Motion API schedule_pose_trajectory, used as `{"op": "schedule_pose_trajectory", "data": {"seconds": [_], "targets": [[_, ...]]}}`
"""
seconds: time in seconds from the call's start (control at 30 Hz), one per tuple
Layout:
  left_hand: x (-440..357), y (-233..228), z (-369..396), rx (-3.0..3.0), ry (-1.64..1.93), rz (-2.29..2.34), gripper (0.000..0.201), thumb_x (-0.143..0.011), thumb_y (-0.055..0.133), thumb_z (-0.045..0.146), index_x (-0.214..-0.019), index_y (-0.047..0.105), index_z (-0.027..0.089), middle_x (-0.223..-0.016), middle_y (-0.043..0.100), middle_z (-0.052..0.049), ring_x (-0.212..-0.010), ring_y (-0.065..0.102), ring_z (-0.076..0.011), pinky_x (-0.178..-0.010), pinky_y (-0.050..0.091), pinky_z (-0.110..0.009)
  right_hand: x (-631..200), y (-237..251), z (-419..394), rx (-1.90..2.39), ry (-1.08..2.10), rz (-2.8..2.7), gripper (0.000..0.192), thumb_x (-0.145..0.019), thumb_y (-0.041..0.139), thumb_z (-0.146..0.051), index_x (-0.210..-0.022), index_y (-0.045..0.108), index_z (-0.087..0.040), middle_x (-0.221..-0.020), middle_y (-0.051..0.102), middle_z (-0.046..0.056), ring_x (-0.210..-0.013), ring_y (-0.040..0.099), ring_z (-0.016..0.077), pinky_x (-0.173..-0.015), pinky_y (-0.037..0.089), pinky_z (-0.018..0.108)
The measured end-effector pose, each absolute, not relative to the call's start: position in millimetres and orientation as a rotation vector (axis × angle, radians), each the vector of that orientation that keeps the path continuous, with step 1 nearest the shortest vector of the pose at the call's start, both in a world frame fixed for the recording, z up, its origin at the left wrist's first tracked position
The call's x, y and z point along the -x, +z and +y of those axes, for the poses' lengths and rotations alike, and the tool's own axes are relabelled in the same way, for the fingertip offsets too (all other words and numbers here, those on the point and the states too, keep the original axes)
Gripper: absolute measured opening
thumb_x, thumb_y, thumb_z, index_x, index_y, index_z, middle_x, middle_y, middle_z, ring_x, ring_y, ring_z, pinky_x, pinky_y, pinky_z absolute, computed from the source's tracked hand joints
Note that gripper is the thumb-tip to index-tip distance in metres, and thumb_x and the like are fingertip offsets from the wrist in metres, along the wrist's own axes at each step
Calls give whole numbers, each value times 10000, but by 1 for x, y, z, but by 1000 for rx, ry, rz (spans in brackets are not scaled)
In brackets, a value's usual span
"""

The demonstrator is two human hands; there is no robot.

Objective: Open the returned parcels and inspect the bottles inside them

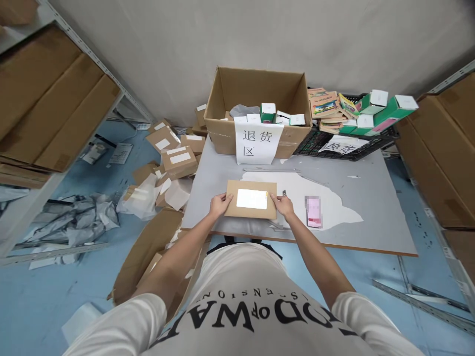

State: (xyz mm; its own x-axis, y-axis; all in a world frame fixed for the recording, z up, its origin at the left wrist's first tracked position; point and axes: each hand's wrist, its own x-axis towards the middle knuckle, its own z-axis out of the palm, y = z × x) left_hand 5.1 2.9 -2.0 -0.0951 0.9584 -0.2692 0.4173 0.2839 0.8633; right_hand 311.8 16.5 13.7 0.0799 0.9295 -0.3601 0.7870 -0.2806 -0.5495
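A flat brown cardboard box (250, 213) with a white label (252, 199) on its top is held level above the near part of the grey table (208, 185). My left hand (220, 203) grips its left edge, thumb on top. At the right edge, my right hand (282, 204) is closed on the box in the same way. A small dark tip (284, 193) sticks out by the right hand's fingers; too little of it shows to name. To the right, a phone (314, 211) with a pink screen lies on the table.
A large open carton (222, 133) with a paper sign stands at the back, holding small boxes. Beside it, a black crate (315, 141) carries booklets and green boxes. Parcels (180, 160) pile up left of the table. Shelves with cartons (48, 99) flank both sides.
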Motion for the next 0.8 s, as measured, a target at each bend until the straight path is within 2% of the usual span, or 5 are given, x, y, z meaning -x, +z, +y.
{"op": "schedule_pose_trajectory", "data": {"seconds": [0.2,0.4,0.57,0.7,0.8], "targets": [[-6,-6,10,-1264,724,1702,486,-833,541,512,-1141,678,163,-1028,727,-69,-984,656,-267,-836,503,-341,-311,13,27,2206,1045,-1617,593,-826,413,-682,-853,754,-198,-788,717,93,-793,655,241,-665,451,307],[-5,-13,11,-1244,736,1659,496,-828,534,520,-1113,689,145,-1005,731,-63,-954,661,-256,-797,516,-329,-311,13,26,2174,1108,-1552,578,-800,442,-690,-784,740,-195,-757,713,84,-751,658,226,-651,459,299],[-4,-14,12,-1255,744,1650,516,-827,532,535,-1159,667,164,-1068,714,-67,-1014,647,-277,-901,490,-380,-311,13,25,2171,1089,-1545,593,-804,432,-690,-744,724,-177,-750,714,104,-773,670,253,-702,486,328],[6,-22,-1,-1217,862,1520,634,-823,498,604,-1254,596,149,-1324,564,-110,-1248,506,-289,-1075,363,-423,-321,1,8,1969,1178,-1442,639,-859,339,-667,-937,720,-160,-944,722,121,-832,689,249,-827,502,370],[19,-34,-23,-1202,854,1396,864,-724,594,651,-1373,456,98,-1442,414,-167,-1341,391,-298,-1122,295,-432,-333,-18,-21,1782,1172,-1306,711,-852,348,-678,-1277,563,-150,-1273,599,147,-1112,613,264,-991,438,413]]}}
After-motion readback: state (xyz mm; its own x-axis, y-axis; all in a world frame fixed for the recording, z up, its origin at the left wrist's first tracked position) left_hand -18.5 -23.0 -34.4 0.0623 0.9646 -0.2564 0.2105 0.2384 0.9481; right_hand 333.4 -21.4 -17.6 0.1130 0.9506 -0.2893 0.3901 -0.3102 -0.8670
